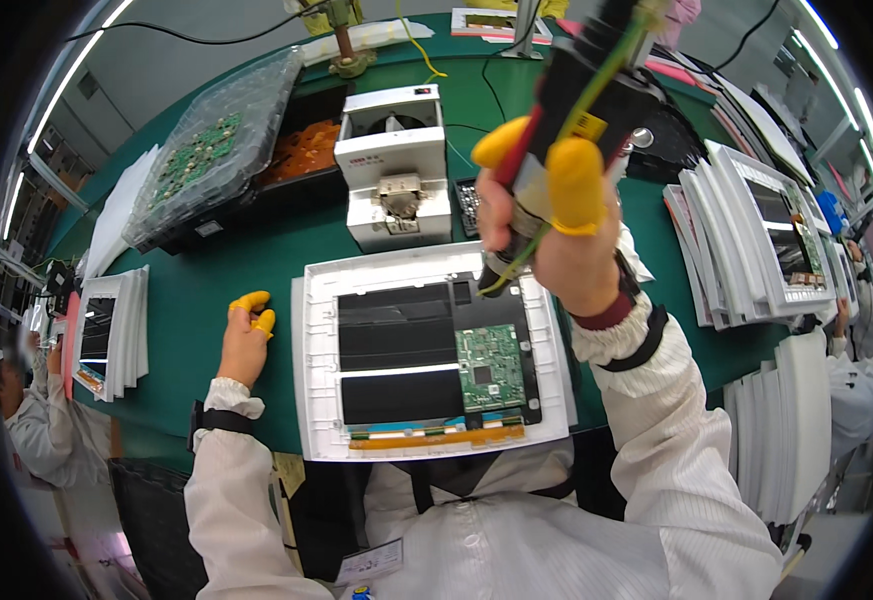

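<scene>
A white-framed panel (396,340), circuit board (496,350) uppermost, is laid at the near edge of the bench (191,310). Beside it the left hand (244,345) is loosely curled, seemingly empty. By the right hand (578,265) a power driver (581,80) is gripped above the panel's far right. Fastening is apparently in hand; careful tip alignment is called for. Beyond, a white machine (386,160) is placed.

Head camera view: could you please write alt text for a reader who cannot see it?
A person's right hand, with yellow finger covers, grips a black-and-red handheld tool over a white rectangular plastic frame holding a green rectangular circuit board. The left hand, seemingly empty, is beside the frame at a green table; a white boxy machine stands behind.
</scene>
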The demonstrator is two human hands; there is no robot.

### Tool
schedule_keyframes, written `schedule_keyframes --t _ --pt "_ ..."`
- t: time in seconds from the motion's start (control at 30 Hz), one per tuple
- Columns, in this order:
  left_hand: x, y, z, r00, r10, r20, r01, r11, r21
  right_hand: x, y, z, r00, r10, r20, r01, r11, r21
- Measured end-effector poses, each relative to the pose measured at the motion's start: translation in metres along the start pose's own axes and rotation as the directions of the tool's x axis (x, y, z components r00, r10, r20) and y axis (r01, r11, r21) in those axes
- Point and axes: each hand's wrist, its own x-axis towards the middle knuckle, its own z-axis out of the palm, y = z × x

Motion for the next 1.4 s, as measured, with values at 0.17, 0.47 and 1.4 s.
schedule_keyframes --t 0.17,0.47,1.4 --pt "-0.045 0.105 0.017 0.875 0.456 -0.164 -0.441 0.89 0.117 -0.047 -0.005 -0.041 0.991 -0.041 -0.126 0.059 0.987 0.148" --pt "-0.12 0.218 0.102 0.658 0.675 0.333 -0.746 0.644 0.171 -0.051 0.011 -0.049 0.977 -0.031 -0.213 0.069 0.982 0.175" --pt "-0.096 0.226 0.122 0.632 0.616 0.47 -0.762 0.606 0.231 -0.047 0.029 -0.054 0.993 -0.026 -0.116 0.013 0.994 -0.111"
